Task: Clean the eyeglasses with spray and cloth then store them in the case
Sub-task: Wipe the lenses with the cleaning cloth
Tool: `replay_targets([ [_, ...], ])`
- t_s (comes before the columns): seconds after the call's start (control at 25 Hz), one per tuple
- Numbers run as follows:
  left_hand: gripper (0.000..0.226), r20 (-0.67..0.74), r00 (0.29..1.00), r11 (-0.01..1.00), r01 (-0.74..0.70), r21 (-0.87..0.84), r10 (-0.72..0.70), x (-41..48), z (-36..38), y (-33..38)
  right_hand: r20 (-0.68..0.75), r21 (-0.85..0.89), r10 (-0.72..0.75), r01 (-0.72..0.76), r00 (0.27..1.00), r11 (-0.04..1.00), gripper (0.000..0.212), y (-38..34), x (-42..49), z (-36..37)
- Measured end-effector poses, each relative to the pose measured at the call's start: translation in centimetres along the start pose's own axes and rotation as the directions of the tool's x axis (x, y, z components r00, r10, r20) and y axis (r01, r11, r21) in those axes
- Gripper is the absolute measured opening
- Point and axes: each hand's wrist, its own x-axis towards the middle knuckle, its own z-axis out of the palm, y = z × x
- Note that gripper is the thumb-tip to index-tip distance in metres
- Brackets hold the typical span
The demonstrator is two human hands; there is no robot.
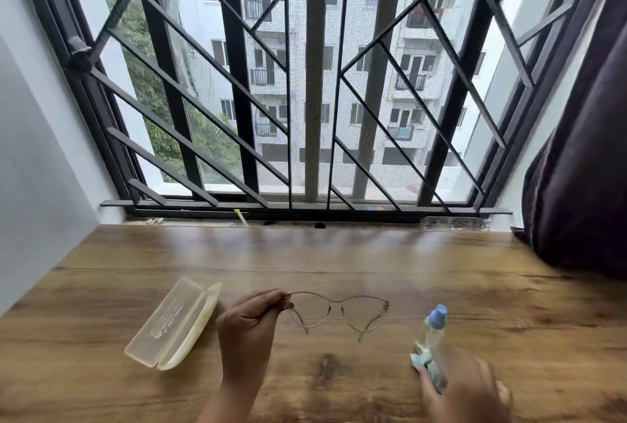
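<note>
My left hand (249, 324) pinches the left corner of the clear-framed eyeglasses (336, 310) and holds them above the wooden table (339, 259), lenses facing me, temples unfolded. A pale yellow glasses case (174, 322) lies open on the table to the left of that hand. At the lower right my right hand (464, 388) grips a clear spray bottle (431, 331) with a blue cap, together with a crumpled light blue cloth (429, 366) bunched against the bottle's base. The hand is blurred.
A barred window (312, 83) with a dark sill runs along the table's far edge. A dark curtain (583, 168) hangs over the table's right rear corner. A white wall (40, 151) borders the left side.
</note>
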Motion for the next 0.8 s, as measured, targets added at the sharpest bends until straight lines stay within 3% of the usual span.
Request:
replay_targets([
  [0.08,0.044,0.0,1.0,1.0,-0.009,-0.005,0.009,0.1,0.0,0.2,-0.101,0.092,-0.08,0.089,0.992,0.992,0.029,-0.9,0.9,-0.5],
  [0.16,0.048,0.001,1.0,1.0,-0.028,-0.01,0.028,0.1,0.1,0.4,-0.118,0.263,-0.121,0.149,0.986,0.953,0.026,-2.3,1.9,-1.3],
  [0.32,0.05,0.004,1.0,0.999,-0.023,-0.041,0.023,0.1,0.1,0.7,0.027,0.521,-0.129,0.096,0.991,0.848,0.048,-4.1,3.0,-1.9],
  [0.44,0.05,0.001,1.0,0.999,-0.024,-0.042,0.024,0.0,-0.1,0.7,0.079,0.633,-0.102,0.03,0.992,0.774,0.045,-5.2,3.5,-2.5],
  [0.56,0.051,0.001,0.999,0.999,-0.032,-0.039,0.032,0.1,-0.2,0.8,0.115,0.721,-0.079,-0.029,0.99,0.693,0.043,-5.9,4.2,-2.7],
  [0.8,0.045,-0.003,0.997,0.996,-0.08,-0.046,0.08,0.4,-0.2,1.1,0.218,0.817,-0.027,-0.167,0.976,0.552,0.06,-5.9,4.9,-2.2],
])
